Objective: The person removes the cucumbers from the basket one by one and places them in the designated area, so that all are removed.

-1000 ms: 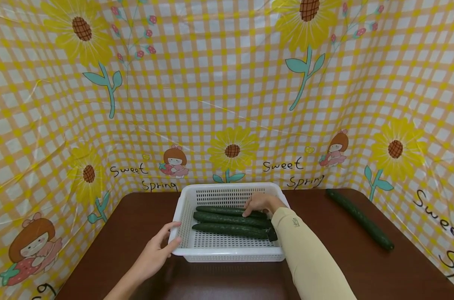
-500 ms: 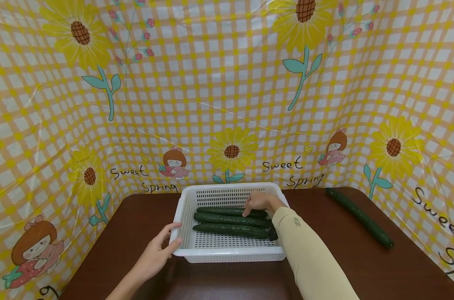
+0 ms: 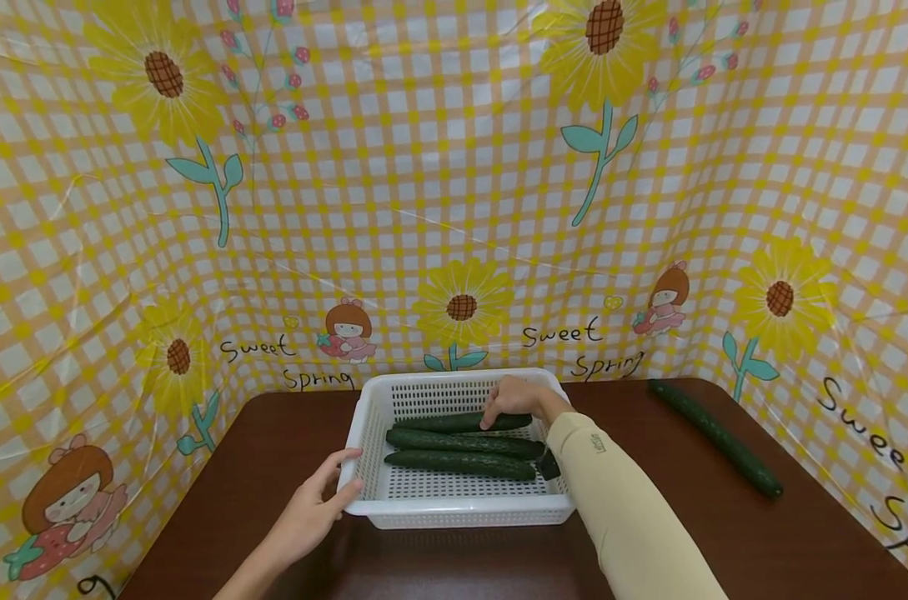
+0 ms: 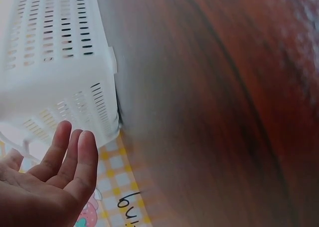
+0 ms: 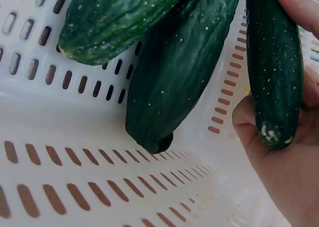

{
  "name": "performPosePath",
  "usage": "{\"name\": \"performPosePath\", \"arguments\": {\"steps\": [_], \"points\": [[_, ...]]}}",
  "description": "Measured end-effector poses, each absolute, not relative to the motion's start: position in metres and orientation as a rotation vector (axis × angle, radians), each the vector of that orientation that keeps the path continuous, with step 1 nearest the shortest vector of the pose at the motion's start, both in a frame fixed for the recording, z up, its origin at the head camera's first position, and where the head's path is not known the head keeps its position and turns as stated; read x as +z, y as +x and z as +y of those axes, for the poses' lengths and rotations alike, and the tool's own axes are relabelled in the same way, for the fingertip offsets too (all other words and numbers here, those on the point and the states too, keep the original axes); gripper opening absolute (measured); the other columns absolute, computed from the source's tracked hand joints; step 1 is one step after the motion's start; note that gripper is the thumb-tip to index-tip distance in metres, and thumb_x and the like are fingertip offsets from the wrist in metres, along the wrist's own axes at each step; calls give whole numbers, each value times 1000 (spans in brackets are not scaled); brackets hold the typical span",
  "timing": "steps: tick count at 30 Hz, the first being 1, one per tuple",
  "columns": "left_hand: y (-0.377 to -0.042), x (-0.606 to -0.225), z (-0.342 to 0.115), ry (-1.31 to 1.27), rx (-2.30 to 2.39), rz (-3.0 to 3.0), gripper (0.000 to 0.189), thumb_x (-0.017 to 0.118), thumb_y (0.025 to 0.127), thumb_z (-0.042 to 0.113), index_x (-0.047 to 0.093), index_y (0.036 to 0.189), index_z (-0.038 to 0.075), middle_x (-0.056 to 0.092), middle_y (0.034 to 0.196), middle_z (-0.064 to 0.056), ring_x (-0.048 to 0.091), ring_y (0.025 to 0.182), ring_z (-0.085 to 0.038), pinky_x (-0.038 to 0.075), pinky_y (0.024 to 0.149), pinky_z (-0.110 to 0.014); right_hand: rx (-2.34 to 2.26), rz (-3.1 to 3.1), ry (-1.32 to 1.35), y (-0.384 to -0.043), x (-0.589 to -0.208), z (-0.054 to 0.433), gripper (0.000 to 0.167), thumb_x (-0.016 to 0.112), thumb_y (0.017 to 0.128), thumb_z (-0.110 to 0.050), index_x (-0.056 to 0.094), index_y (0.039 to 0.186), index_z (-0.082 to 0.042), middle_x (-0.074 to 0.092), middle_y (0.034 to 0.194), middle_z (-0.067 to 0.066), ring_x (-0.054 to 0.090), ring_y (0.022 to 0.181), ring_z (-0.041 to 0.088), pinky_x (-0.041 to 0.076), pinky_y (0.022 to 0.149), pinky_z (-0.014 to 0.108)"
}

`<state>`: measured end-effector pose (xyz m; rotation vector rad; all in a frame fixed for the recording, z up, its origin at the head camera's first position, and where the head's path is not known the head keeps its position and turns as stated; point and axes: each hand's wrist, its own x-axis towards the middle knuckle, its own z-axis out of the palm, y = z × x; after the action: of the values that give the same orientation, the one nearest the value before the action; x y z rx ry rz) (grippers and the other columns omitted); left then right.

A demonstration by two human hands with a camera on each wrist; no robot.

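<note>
A white plastic basket (image 3: 469, 515) with slotted walls stands on the table, with several dark green cucumbers inside. My left hand (image 3: 314, 504) grips its left rim, index finger and thumb over the edge; in the left wrist view, the other fingers of that hand (image 4: 55, 182) reach along the outside wall. Inside the basket, my right hand (image 3: 515, 398) holds the rearmost cucumber (image 3: 438, 423) near its right end. The right wrist view has this cucumber (image 5: 275, 67) between thumb and fingers. In front of it lie a middle cucumber (image 3: 454, 441) and a front cucumber (image 3: 461, 462).
Another cucumber (image 3: 716, 437) lies slanted on the brown table (image 3: 649, 508), right of the basket. A checked cloth (image 3: 393, 200) with printed sunflowers walls off the back and both sides. A black wrist device (image 3: 549, 465) sits by the right sleeve.
The rear cucumber in my right hand has tilted, its right end rising and drawing a little away from the middle one. My left hand stays on the rim.
</note>
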<state>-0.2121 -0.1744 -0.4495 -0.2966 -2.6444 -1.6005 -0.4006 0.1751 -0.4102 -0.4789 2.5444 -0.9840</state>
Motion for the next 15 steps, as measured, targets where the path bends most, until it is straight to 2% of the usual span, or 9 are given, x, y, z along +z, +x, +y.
{"name": "performPosePath", "arguments": {"steps": [7, 10, 15], "points": [[-213, -451, -174, -303, -1584, -2646, 46, 65, 99, 32, 51, 142, 27, 64, 115, -11, 59, 90, -16, 51, 67, -28, -1025, 2520, -462, -402, -416, 178, 15, 86, 76, -22, 75, 74, -13, 73, 112, 5, 64, 103, 20, 52, 93, 42], [-213, -451, -174, -297, -1580, -2646, 45, 65, 99, 31, 51, 142, 26, 65, 114, -11, 59, 88, -16, 51, 67, -28, -1022, 2509, -430, -402, -419, 177, 18, 86, 76, -22, 79, 87, -10, 72, 116, 5, 63, 111, 23, 50, 99, 46], [-213, -450, -175, -295, -1593, -2643, 45, 65, 99, 31, 51, 142, 27, 65, 115, -10, 59, 91, -16, 51, 68, -29, -1000, 2514, -377, -404, -422, 176, 39, 85, 77, -24, 77, 111, -6, 69, 124, 7, 56, 126, 33, 44, 107, 51]]}}
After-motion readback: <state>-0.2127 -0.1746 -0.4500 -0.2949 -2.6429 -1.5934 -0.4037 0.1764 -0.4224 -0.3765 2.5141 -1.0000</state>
